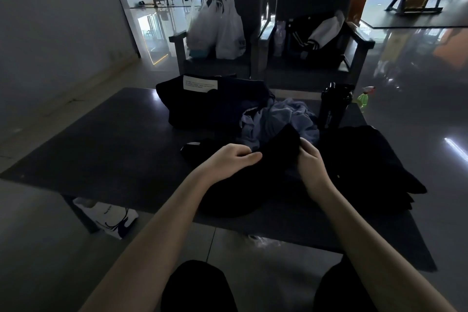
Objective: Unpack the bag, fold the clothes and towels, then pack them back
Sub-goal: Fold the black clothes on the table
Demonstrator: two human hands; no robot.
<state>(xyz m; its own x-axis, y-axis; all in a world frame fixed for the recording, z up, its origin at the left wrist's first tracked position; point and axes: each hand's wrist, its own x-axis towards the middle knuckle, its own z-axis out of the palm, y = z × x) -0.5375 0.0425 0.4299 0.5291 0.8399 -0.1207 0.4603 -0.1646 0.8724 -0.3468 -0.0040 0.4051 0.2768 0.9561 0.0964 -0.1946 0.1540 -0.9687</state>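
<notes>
1. The left hand (234,157) and the right hand (310,159) each grasp a bunched edge of a black garment (276,149), fingers curled into the cloth. The garment lies toward the near edge of the desk (101,147), raised a little between the hands.
2. The black bag (215,106) sits at the far side of the desk. A crumpled blue garment (283,116) lies just in front of it and touches the black one. Another dark pile (367,159) lies to the right.
3. Black cloth on a dark desk in dim light makes seams and corners hard to find. The fold could start from the wrong edge and come out lopsided.
4. The held garment overlaps the blue one. Lifting it to shake it flat could drag the blue one along, or pull it off the desk.
5. A black bottle (334,106) stands just beyond the clothes, near the right hand. A wide sweep of cloth could knock it over.
6. The black garment reaches the near edge of the desk. A slack grip there might let it slide to the floor.
</notes>
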